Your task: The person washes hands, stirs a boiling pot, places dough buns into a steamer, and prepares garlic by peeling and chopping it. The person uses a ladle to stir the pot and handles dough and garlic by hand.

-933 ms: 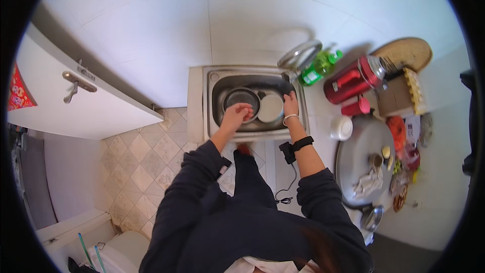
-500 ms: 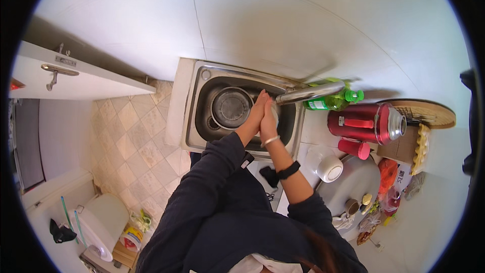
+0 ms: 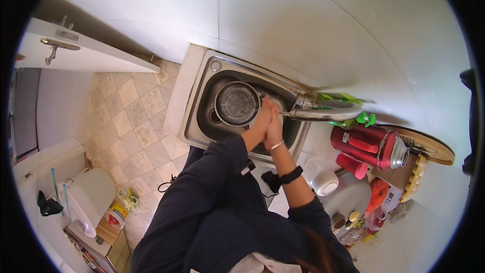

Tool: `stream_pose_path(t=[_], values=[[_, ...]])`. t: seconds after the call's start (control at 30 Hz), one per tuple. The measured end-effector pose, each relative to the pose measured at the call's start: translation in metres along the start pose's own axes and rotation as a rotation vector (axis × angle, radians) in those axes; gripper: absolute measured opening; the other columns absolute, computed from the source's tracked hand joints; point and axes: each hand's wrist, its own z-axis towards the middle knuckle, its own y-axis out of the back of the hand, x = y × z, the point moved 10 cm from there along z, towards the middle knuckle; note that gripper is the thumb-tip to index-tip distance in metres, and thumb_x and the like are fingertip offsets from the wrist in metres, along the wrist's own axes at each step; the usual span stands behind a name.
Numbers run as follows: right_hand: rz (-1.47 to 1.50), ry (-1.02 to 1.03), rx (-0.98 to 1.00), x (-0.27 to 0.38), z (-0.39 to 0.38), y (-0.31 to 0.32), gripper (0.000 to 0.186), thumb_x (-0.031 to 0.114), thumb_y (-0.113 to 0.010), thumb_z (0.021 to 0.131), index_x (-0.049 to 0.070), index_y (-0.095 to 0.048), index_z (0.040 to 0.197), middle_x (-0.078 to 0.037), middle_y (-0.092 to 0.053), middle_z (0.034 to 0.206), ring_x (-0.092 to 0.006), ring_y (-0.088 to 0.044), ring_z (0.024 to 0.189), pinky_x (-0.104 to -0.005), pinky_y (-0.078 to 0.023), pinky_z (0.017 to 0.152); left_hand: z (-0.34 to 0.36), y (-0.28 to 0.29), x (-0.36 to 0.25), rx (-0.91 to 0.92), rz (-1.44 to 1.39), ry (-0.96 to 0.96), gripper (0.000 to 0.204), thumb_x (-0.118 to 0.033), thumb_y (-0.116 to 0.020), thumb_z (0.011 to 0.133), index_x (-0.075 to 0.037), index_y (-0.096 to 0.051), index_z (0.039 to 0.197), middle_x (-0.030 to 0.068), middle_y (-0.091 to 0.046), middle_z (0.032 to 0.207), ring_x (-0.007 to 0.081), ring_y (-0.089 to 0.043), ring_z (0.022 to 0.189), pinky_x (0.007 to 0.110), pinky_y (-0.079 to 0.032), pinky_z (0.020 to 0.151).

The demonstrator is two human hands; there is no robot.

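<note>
Two hands, left hand (image 3: pixel 261 120) and right hand (image 3: pixel 274 127), are pressed together over the sink (image 3: pixel 197 106) near the curved faucet (image 3: pixel 323 116), I cannot tell if their grip pinches something, and the round metal pan (image 3: pixel 237 103) lies inside the sink, just at their left.

Before me, a round, grey metal pan (image 3: pixel 237 103) sits toward the left of a rectangular stainless-steel sink (image 3: pixel 196 98), while a curved, shiny metal faucet (image 3: pixel 318 115) reaches in from the right.
</note>
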Motion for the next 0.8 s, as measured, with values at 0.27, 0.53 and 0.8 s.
stream_pose_path(t=[0.27, 0.53, 0.8], values=[[0.451, 0.125, 0.158, 0.033, 0.003, 0.022, 0.047, 0.031, -0.032, 0.103, 0.005, -0.033, 0.141, -0.009, -0.036, 0.146, -0.0203, -0.038, 0.131, -0.0323, -0.032, 0.108, -0.044, -0.021, -0.056, 0.224, -0.128, -0.412, 0.042, -0.005, -0.052, 0.095, -0.003, -0.045, 0.136, 0.0074, -0.055, 0.128, 0.0124, -0.057, 0.104, 0.021, -0.046, 0.086], [0.187, 0.03, -0.088, 0.004, 0.008, 0.05, 0.028, 0.011, -0.053, 0.094, 0.005, -0.056, 0.122, -0.009, -0.061, 0.119, -0.0166, -0.057, 0.111, -0.0301, -0.047, 0.096, -0.058, 0.009, -0.07, 0.059, -0.121, -0.218, 0.027, -0.007, -0.054, 0.094, -0.001, -0.055, 0.121, 0.0077, -0.064, 0.11, 0.0149, -0.062, 0.097, 0.027, -0.051, 0.083], [-0.895, 0.528, 0.151, 0.022, -0.007, 0.004, 0.05, -0.006, -0.045, 0.091, 0.006, -0.04, 0.14, -0.01, -0.042, 0.143, -0.0198, -0.047, 0.125, -0.0276, -0.039, 0.1, -0.044, 0.018, -0.063, 0.02, -0.209, -0.197, 0.031, -0.011, -0.038, 0.1, -0.003, -0.046, 0.129, 0.0086, -0.056, 0.123, 0.0166, -0.054, 0.111, 0.03, -0.045, 0.095]])
